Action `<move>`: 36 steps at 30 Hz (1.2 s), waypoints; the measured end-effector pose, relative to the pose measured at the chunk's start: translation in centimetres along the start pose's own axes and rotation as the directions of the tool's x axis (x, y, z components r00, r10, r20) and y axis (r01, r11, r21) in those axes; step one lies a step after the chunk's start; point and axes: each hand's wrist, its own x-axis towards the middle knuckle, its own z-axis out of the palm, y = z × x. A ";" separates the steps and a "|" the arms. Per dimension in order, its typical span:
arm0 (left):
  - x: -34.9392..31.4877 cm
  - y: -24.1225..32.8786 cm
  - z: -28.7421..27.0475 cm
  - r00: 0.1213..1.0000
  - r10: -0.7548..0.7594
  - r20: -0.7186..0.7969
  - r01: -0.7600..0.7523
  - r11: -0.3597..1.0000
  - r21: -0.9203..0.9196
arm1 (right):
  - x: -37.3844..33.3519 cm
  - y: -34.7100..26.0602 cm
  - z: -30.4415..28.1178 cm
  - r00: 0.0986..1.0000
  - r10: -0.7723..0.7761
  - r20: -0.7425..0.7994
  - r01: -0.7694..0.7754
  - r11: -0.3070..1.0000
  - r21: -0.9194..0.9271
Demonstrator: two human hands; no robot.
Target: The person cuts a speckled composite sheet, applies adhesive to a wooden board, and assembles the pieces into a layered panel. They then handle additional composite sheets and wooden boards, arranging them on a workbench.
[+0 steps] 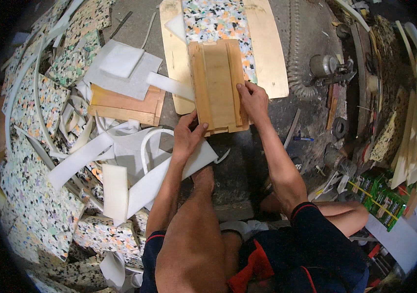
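A tan wooden piece, board-like with raised strips along its long sides, lies between my hands, partly over a multicoloured speckled foam sheet. My left hand grips its near left corner, thumb on top. My right hand holds its right side, thumb on the upper face and fingers partly hidden. Beneath the foam is a pale board with rounded corners. A white foam strip reaches to the left edge of the wooden piece.
Speckled foam slabs and white foam offcuts pile up on the left, with another wooden piece nearby. On the right are a coiled hose, a metal tool with a round cup, a blue pen and green packages.
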 end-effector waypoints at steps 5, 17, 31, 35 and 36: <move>1.2 0.7 -1.1 0.979 -0.143 0.146 0.170 0.966 -0.196 | 1.5 -1.0 -1.6 0.975 0.168 0.144 -0.154 0.983 -0.104; 2.1 0.2 -0.3 0.950 -0.284 0.134 0.313 0.843 -0.437 | 3.9 1.0 -1.1 0.970 0.137 0.201 -0.141 0.990 0.007; 4.7 3.4 1.0 0.985 0.022 0.172 0.046 0.923 -0.383 | 3.0 -0.1 -3.4 0.981 0.074 0.180 -0.153 0.864 0.479; 7.3 2.4 1.6 0.964 -0.127 0.234 0.216 0.887 -0.408 | 3.8 0.4 -2.6 0.999 0.023 0.025 -0.028 0.979 0.203; 7.8 2.1 2.0 0.926 -0.241 0.291 0.356 0.815 -0.458 | 4.0 0.5 -2.0 0.999 0.045 -0.020 -0.044 0.998 0.043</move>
